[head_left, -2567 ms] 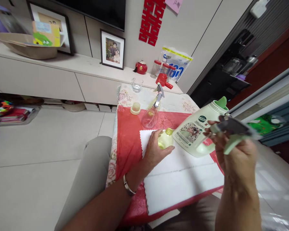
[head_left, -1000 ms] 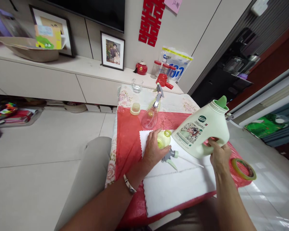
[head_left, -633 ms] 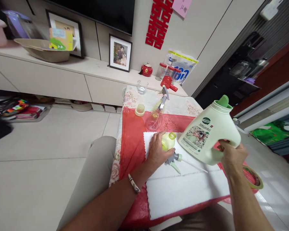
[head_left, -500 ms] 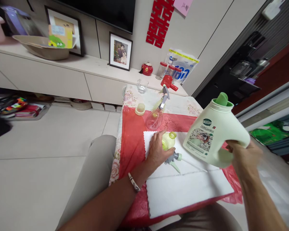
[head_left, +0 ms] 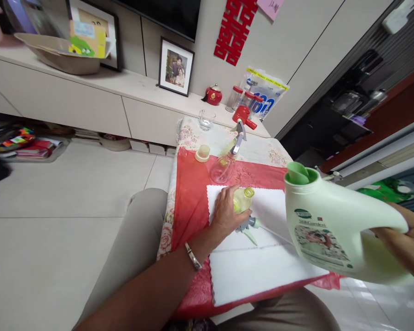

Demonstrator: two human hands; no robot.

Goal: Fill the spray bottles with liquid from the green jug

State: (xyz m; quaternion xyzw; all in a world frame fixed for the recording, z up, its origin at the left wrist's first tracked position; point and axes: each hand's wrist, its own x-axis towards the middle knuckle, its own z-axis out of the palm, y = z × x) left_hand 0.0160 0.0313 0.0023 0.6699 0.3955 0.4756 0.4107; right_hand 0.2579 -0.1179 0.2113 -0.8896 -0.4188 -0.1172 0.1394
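Observation:
My left hand (head_left: 226,209) is wrapped around a small clear yellow-green bottle (head_left: 241,202), whose open neck points up. My right hand (head_left: 409,239) grips the handle of a large pale green detergent jug (head_left: 320,230). That jug is tilted, its uncapped mouth with a green spout leaning to the left, over the right side of the table. Beside the small bottle, a grey and green spray head (head_left: 249,230) lies on a white cloth (head_left: 262,276). Behind them stands a clear spray bottle (head_left: 223,168) with its trigger on, and a translucent yellowish cap (head_left: 203,154) sits to its left.
Red plastic sheeting (head_left: 189,197) covers part of the flowered tablecloth (head_left: 258,145). A glass cup (head_left: 207,120) is at the table's far edge, near a red handled object (head_left: 243,117). A low cabinet (head_left: 152,122) holds framed photos, jars and a tray. My knees flank the table.
My right hand has moved right and closer to me with the detergent jug, which now leans further left. My left hand stays around the small bottle.

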